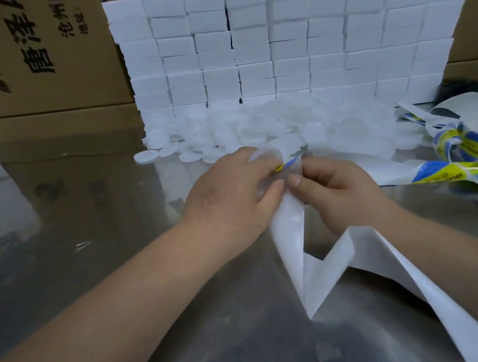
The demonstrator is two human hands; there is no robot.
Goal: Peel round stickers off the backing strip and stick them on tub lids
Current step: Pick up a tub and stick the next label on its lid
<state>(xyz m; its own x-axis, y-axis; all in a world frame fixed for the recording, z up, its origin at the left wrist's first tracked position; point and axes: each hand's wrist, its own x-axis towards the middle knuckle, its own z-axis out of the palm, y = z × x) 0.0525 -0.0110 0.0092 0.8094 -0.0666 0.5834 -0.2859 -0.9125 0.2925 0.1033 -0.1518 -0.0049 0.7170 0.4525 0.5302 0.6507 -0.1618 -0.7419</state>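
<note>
My left hand [227,193] and my right hand [335,189] meet at the middle of the metal table, both pinching the white backing strip [291,234]. A blue and yellow round sticker [287,164] shows between the fingers at the fold of the strip, next to something white and translucent in my left hand, possibly a lid. The bare strip trails down in zigzag folds toward me. A heap of white tub lids [256,126] lies just beyond my hands. More strip with blue and yellow stickers [463,156] curls at the right.
A wall of stacked white blocks [291,38] stands behind the lids. Brown cardboard boxes [30,55] with printed characters rise at the back left. The shiny steel table [75,225] spreads to the left and front.
</note>
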